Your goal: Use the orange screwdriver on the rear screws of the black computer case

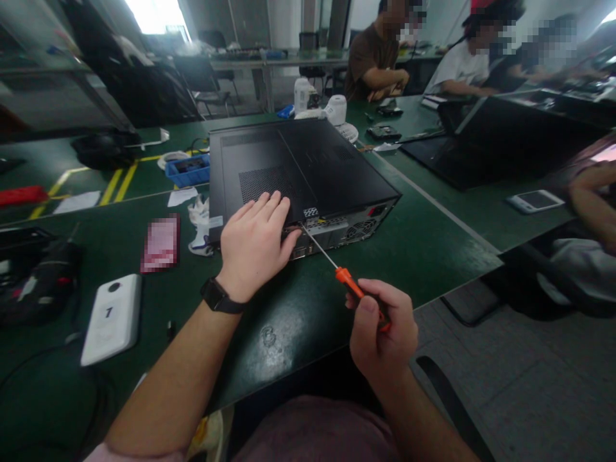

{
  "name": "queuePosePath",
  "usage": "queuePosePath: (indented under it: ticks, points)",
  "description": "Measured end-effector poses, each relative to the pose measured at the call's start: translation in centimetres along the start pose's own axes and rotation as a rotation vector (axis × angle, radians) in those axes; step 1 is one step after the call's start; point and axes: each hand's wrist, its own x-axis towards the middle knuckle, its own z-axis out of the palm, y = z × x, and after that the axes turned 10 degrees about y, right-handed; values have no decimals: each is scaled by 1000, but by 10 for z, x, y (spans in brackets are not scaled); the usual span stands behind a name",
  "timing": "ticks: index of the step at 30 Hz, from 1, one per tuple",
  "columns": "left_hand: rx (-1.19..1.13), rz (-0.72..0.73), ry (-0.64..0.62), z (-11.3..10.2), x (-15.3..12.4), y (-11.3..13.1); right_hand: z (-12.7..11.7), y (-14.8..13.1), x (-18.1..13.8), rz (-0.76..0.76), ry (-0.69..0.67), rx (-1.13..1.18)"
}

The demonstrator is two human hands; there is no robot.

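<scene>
A black computer case point(332, 167) lies flat on the green table, its back panel with ports and a fan grille turned towards me. My left hand point(257, 240) rests on the case near its back edge, fingers stretched over the perforated part of the cover and thumb at the back panel. In my right hand point(385, 321) is a screwdriver point(350, 280) with an orange handle, the fingers wrapped round it. Its thin shaft points up and left, and the tip meets the back edge of the case beside my left thumb. Whether a screw sits there is too small to tell.
Left of the case are a blue tray point(188, 169), a pink packet point(161, 244), a white power bank point(111, 319) and a black bag point(38, 276). A white phone point(536, 201) and a large black panel point(510, 138) lie to the right. Other people sit across the table point(433, 244).
</scene>
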Motion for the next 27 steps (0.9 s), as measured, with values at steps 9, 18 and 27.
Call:
queuePosePath:
  ticks: [9,18,27]
  points:
    - [-9,0,-4,1,-1,-1,0,-1,-1,2,-16,78]
    - [-25,-12,-3,1,0,-1,-1,1,-4,34,-13,-36]
    - [-6,1,-3,2,-1,-2,0,-5,4,-12,-36,52]
